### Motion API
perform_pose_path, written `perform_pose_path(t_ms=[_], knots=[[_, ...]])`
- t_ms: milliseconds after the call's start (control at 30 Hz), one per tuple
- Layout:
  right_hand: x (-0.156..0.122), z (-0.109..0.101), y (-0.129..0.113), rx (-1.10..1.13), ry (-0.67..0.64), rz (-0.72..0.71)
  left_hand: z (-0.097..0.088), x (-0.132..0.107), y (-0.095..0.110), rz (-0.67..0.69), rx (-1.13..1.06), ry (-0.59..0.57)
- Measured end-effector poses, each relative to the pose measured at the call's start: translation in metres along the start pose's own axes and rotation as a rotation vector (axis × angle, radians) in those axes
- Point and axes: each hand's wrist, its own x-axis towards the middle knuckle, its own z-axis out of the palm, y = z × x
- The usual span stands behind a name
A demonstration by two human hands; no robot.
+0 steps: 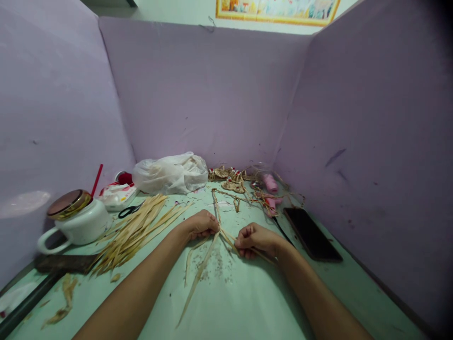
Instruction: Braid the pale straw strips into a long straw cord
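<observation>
My left hand is closed around the near end of a thin braided straw cord that runs away across the pale green table. My right hand is closed too, pinching loose straw strands that fan out from the braid toward me. The two hands sit close together, a few centimetres apart, at the point where the braid ends. A pile of cut straw strips lies to the left of my left forearm.
A white mug with a gold lid stands at far left, with scissors, a packet and a plastic bag behind. Woven straw pieces and pink items lie at the back. A dark phone lies right. Purple panels enclose the table.
</observation>
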Motion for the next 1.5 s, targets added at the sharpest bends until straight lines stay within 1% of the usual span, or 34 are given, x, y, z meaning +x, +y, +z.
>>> perform_pose_path(t_ms=[167,300,467,500,567,633,700,767,867,933,967,1067,1133,1233,1333,1400,1500], knots=[[0.001,-0.002,0.002,-0.015,-0.046,-0.012,0.0,0.003,-0.004,0.017,0.01,0.001],[0.001,-0.002,0.001,-0.024,-0.053,-0.011,0.002,0.001,-0.001,0.038,-0.008,-0.005],[-0.002,-0.003,0.001,-0.037,-0.067,-0.006,0.0,0.0,0.0,0.027,-0.013,-0.012],[-0.003,-0.003,0.0,-0.033,-0.064,-0.01,-0.001,0.0,-0.002,0.03,-0.023,-0.012],[-0.004,-0.002,-0.005,0.028,0.009,-0.064,-0.002,0.002,-0.005,0.033,-0.049,-0.011],[-0.002,0.003,-0.013,0.167,0.122,-0.158,-0.003,0.004,-0.007,0.04,-0.074,-0.014],[0.003,0.013,-0.022,0.32,0.197,-0.193,-0.003,0.006,-0.008,0.052,-0.112,-0.019],[0.01,0.025,-0.029,0.388,0.201,-0.135,-0.002,0.007,-0.009,0.068,-0.152,-0.02],[0.021,0.039,-0.034,0.325,0.162,-0.069,-0.002,0.007,-0.009,0.068,-0.16,-0.008],[0.027,0.042,-0.032,0.218,0.149,-0.059,-0.002,0.007,-0.009,0.052,-0.129,-0.006],[0.03,0.043,-0.031,0.155,0.167,-0.051,-0.002,0.006,-0.008,0.042,-0.111,-0.009],[0.036,0.04,-0.025,-0.013,0.27,-0.024,-0.002,0.002,-0.004,0.009,-0.039,0.002],[0.04,0.038,-0.021,-0.068,0.329,-0.014,-0.001,0.0,-0.001,-0.014,0.035,0.029],[0.045,0.038,-0.016,-0.079,0.375,-0.02,0.001,-0.003,0.003,-0.014,0.108,0.06],[0.048,0.04,-0.011,-0.042,0.38,-0.065,0.0,-0.005,0.006,-0.013,0.162,0.061],[0.049,0.042,-0.009,-0.007,0.377,-0.088,-0.001,-0.009,0.01,-0.05,0.241,0.076],[0.048,0.043,-0.008,0.018,0.381,-0.107,-0.001,-0.02,0.024,-0.117,0.409,0.132]])
